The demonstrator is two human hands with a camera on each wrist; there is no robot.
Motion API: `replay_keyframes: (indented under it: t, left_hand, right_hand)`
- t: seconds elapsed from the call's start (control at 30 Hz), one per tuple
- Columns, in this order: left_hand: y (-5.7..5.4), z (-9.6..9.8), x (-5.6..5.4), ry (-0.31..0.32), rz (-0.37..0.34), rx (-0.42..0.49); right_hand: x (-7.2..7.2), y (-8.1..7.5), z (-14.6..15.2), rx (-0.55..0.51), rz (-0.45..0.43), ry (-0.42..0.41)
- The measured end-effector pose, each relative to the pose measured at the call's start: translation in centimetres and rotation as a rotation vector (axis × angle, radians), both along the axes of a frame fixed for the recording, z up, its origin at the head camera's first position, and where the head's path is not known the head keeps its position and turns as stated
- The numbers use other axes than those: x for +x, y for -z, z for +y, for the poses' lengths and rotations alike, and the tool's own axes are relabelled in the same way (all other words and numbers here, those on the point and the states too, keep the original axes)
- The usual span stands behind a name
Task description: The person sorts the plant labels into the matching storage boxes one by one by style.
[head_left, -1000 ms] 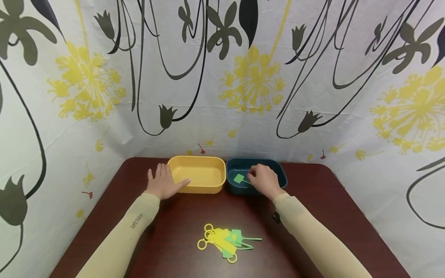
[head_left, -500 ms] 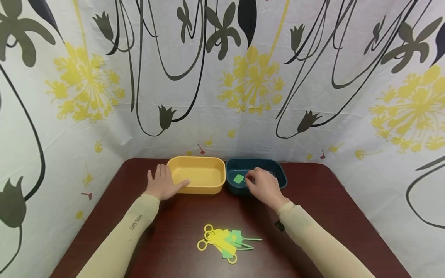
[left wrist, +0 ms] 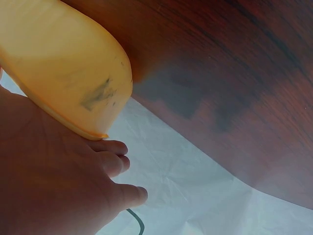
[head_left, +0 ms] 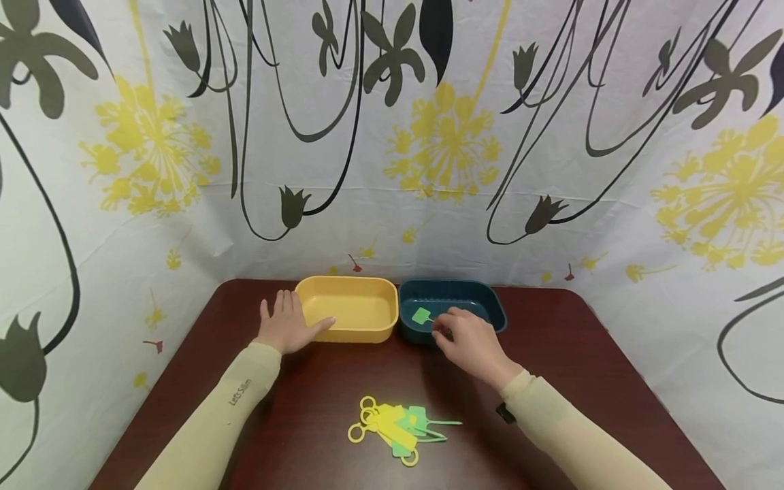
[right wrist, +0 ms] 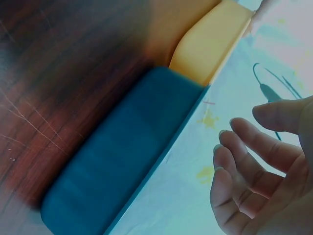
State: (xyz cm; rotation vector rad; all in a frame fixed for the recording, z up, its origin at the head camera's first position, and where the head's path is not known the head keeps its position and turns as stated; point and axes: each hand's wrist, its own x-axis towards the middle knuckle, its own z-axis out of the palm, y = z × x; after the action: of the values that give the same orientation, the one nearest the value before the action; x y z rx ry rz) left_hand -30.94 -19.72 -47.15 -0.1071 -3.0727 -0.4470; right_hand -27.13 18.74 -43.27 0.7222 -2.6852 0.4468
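Green tag (head_left: 422, 316): is lying in the dark blue bin (head_left: 422, 336), toward its left end, its thin stem pointing at the right hand (head_left: 473, 346).
Right grip: is hovering over the near rim of that bin, fingers bending loosely, thumb standing apart from them (the right wrist view is showing the gap plainly); whether a fingertip is touching the stem, I cannot tell.
Neighbouring bin: the yellow bin (head_left: 361, 336) is standing just beside the blue one at the far side of the worktop (head_left: 343, 371).
Left grip: the left hand (head_left: 286, 328) is resting against the yellow bin's left end, fingers spreading wide, thumb reaching over the near rim.
Pile: yellow tags (head_left: 392, 427) with ring ends are overlapping green tags (head_left: 419, 415) with stems, well apart from both bins.
Forearms: pale sleeves (head_left: 239, 401) are covering both (the left one is bearing printed lettering).
Backdrop: a flower-printed cloth (head_left: 367, 163) is hanging behind everything.
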Motion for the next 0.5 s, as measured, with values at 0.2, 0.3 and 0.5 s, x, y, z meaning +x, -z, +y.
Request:
replay_keyframes:
  t: [0.2, 0.3, 0.5]
  left_hand:
    - [-0.1, 0.1, 0.3, 0.003, -0.013, 0.001]
    - [-0.4, 0.2, 0.4, 0.004, -0.012, 0.0]
    - [-0.6, 0.2, 0.5, 0.006, -0.004, -0.005]
  right_hand:
    - [1.2, 0.2, 0.2, 0.045, -0.009, -0.049]
    - [1.6, 0.4, 0.3, 0.049, -0.036, -0.061]
    - [2.2, 1.0, 0.5, 0.085, -0.102, -0.108]
